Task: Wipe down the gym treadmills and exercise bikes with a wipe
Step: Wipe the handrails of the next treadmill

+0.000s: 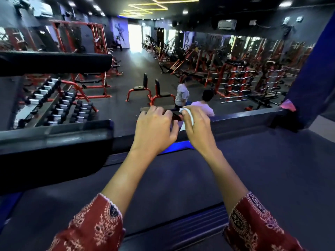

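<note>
- White wipe (187, 115): bunched in my right grip (197, 129), pinched between thumb and fingers, held just above the dark front rail (244, 117).
- Left grip (155, 127): fingers curled over a small dark object (174, 115) at the rail; I cannot tell whether it is grasped or only covered.
- Step, as I judge it: readying the wipe (unfolding it, possibly), not yet stroking.
- Next move calls for flattening the wipe and pressing it along the rail, then the black console (54, 142) to the left.
- Below the arms: dark treadmill deck (253, 169).
- Beyond: dumbbell rack (54, 102) and two people (182, 94) on the gym floor.
</note>
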The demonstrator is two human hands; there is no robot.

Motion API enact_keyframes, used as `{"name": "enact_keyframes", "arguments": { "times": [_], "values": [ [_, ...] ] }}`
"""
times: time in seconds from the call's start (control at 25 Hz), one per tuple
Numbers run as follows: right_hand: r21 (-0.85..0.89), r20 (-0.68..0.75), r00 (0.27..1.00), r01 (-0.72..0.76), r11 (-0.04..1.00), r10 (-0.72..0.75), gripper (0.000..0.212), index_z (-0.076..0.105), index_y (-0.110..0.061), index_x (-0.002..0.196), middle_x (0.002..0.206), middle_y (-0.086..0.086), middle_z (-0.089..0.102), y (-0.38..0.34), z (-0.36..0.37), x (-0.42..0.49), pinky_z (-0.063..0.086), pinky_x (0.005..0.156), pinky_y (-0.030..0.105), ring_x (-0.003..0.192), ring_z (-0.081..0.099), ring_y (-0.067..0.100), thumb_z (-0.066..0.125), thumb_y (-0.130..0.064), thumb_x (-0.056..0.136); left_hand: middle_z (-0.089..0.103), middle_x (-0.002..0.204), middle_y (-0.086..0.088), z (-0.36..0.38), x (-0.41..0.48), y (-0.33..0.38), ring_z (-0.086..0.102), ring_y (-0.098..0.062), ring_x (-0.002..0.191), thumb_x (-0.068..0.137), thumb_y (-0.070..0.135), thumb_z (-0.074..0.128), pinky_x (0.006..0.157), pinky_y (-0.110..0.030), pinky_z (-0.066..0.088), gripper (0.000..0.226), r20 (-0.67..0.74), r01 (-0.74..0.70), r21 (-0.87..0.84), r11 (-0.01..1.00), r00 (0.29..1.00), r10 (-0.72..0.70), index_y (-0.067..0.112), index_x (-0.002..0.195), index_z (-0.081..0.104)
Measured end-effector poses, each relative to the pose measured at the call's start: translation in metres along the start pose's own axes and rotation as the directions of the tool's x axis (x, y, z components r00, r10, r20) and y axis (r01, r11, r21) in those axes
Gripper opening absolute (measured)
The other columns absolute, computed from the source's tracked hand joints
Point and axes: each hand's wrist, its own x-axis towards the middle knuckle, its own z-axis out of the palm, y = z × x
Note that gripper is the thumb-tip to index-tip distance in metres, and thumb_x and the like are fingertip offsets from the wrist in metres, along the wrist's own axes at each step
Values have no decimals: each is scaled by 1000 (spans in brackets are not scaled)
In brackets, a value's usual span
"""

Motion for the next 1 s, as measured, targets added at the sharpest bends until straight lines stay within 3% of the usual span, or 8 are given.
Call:
{"name": "enact_keyframes", "arguments": {
  "times": [0.16,0.32,0.44,0.72,1.0],
  "values": [
    [9,142,989,-43,999,41,26,63,0,107,108,12,62,59,-18,14,41,89,24,99,55,20,44,-18,100,64,94,-16,58,21,23,57,-35,95,88,26,52,72,-40,44,27,229,197,51,979,952,-204,3,91,64],
    [52,259,966,-31,998,17,24,62,-1,108,109,13,61,103,-13,29,39,88,23,100,55,22,45,-16,101,62,111,-13,96,31,35,52,-31,107,91,30,49,80,-40,42,34,278,302,142,943,902,-330,5,111,62],
    [83,322,947,-43,996,14,26,61,0,110,108,14,60,122,5,38,42,87,34,98,56,28,43,-17,102,62,110,-12,118,35,38,52,-30,107,92,32,48,80,-39,41,34,333,302,190,934,875,-351,7,110,60],
    [182,464,884,-28,983,-61,27,61,2,112,109,17,59,155,52,73,37,85,28,100,56,29,43,-15,102,61,112,-12,155,59,11,52,-30,109,93,33,49,81,-38,41,33,319,430,297,853,797,-513,7,110,60],
    [282,557,818,-26,959,-142,28,60,-1,114,111,14,58,189,118,127,39,83,30,100,55,29,41,-19,103,63,100,-14,200,89,-31,55,-34,98,89,27,54,69,-38,36,26,253,533,319,784,749,-612,3,96,61]
  ]
}}
